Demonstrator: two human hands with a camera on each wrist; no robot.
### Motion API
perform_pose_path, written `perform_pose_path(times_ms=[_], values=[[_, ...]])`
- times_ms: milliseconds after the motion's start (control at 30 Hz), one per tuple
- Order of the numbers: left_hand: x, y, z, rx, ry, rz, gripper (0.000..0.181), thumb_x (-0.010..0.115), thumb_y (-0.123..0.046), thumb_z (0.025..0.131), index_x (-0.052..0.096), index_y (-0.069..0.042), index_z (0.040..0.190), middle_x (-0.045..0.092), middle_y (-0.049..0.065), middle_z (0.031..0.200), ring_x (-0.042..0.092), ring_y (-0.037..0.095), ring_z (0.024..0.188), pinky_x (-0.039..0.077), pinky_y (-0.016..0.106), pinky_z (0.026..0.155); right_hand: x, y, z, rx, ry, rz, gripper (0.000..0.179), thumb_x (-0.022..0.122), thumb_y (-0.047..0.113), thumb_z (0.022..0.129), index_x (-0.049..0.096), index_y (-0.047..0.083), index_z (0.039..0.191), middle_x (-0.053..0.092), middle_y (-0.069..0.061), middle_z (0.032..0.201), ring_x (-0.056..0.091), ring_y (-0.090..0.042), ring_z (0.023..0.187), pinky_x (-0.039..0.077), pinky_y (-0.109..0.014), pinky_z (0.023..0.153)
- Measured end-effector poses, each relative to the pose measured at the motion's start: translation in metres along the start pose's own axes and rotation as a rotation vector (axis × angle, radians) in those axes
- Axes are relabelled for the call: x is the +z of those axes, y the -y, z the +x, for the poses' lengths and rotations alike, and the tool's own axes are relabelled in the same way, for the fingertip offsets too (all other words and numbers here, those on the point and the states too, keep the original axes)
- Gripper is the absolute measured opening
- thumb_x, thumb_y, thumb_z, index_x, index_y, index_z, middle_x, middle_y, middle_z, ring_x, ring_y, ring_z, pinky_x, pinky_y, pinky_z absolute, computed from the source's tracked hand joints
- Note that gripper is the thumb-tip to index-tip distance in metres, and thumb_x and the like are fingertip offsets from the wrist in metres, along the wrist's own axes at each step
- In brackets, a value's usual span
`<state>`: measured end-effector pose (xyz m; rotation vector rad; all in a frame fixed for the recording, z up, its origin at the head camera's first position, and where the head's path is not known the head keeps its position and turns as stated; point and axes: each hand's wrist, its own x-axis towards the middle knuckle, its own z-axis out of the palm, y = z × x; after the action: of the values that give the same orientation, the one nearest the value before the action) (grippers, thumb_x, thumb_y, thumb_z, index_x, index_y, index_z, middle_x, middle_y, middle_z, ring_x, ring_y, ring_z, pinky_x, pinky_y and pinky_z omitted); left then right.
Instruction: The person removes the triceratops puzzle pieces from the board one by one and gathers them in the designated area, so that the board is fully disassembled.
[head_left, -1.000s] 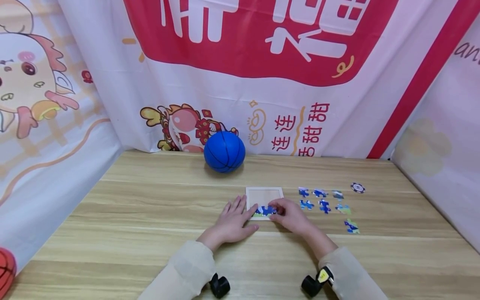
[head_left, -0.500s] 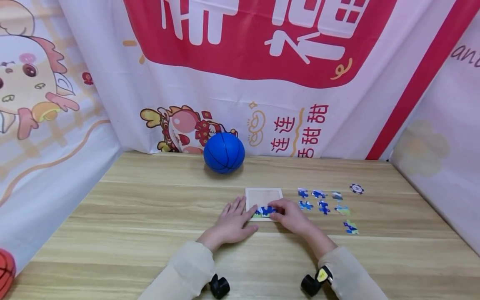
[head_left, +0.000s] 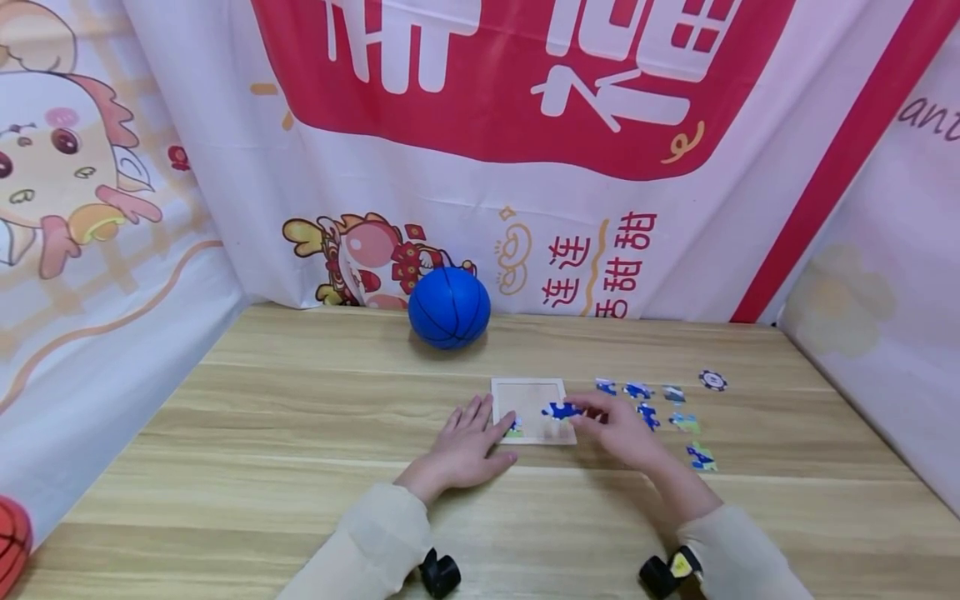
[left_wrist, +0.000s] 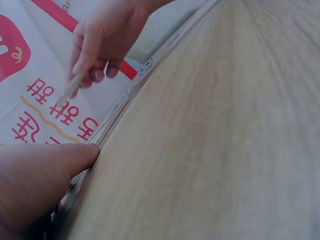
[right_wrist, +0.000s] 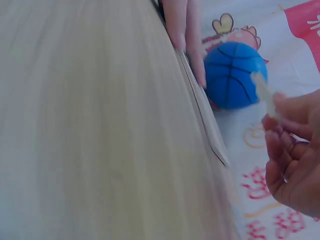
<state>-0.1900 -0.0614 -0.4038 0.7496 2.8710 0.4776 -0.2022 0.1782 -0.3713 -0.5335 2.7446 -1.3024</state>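
A square puzzle tray [head_left: 527, 382] with a pale rim lies on the table. My left hand [head_left: 468, 446] rests flat at its left side, fingers straight, thumb reaching over the rim. One puzzle piece with green on it [head_left: 515, 429] lies in the tray's near left corner, partly under that thumb. Over the tray's right part, my right hand [head_left: 618, 427] pinches a dark blue puzzle piece [head_left: 562, 411] between thumb and fingers. Both wrist views show this piece raised above the surface, seen edge-on in the right wrist view [right_wrist: 265, 94].
Several loose puzzle pieces [head_left: 648, 415] lie to the right of the tray, some partly hidden by my right hand. Beyond them is a round poker chip [head_left: 713, 380]. A blue ball [head_left: 449, 307] stands at the back by the curtain, and a red ball [head_left: 11, 546] shows at the left edge.
My right hand has lifted the blue piece out of the tray's lower row and drawn back to the right with it. The left hand has stayed in place.
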Motion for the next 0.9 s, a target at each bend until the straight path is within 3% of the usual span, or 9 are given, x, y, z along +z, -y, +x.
perform_pose_path(times_ms=[233,467,733,900], values=[[0.0,0.001,0.0,0.004,-0.008,0.001,0.06,0.037,-0.05,0.086,0.023,-0.021,0.138,0.004,0.016,0.142,-0.002,0.028,0.128,0.001,0.045,0.099,-0.036,-0.009,-0.023,-0.061,-0.034,-0.019,0.03,0.055,0.021,0.085,0.058,0.007,0.112,0.054,-0.004,0.086,0.046,-0.021,0.072,0.042,-0.029,0.058],[0.001,0.001,0.001,0.01,-0.008,0.001,0.061,0.037,-0.05,0.086,0.023,-0.021,0.138,0.003,0.016,0.142,-0.002,0.029,0.128,0.002,0.045,0.099,-0.066,-0.029,-0.05,-0.028,-0.1,-0.032,0.032,0.054,0.019,0.086,0.056,0.002,0.113,0.055,-0.008,0.089,0.048,-0.019,0.072,0.042,-0.026,0.057],[0.002,0.002,0.001,0.007,-0.007,-0.001,0.061,0.037,-0.051,0.086,0.022,-0.022,0.138,0.003,0.016,0.142,-0.002,0.028,0.128,0.001,0.045,0.099,-0.084,-0.055,-0.068,-0.016,-0.153,-0.082,0.031,0.056,0.014,0.085,0.055,-0.004,0.111,0.057,-0.013,0.096,0.051,-0.012,0.072,0.044,-0.025,0.057],[0.003,0.002,0.002,0.008,-0.008,0.006,0.061,0.036,-0.051,0.086,0.022,-0.022,0.138,0.003,0.016,0.142,-0.002,0.028,0.128,0.001,0.045,0.099,-0.087,-0.069,-0.075,0.052,-0.137,-0.072,0.033,0.058,0.014,0.083,0.056,-0.006,0.11,0.056,-0.014,0.095,0.05,-0.012,0.071,0.043,-0.025,0.055]])
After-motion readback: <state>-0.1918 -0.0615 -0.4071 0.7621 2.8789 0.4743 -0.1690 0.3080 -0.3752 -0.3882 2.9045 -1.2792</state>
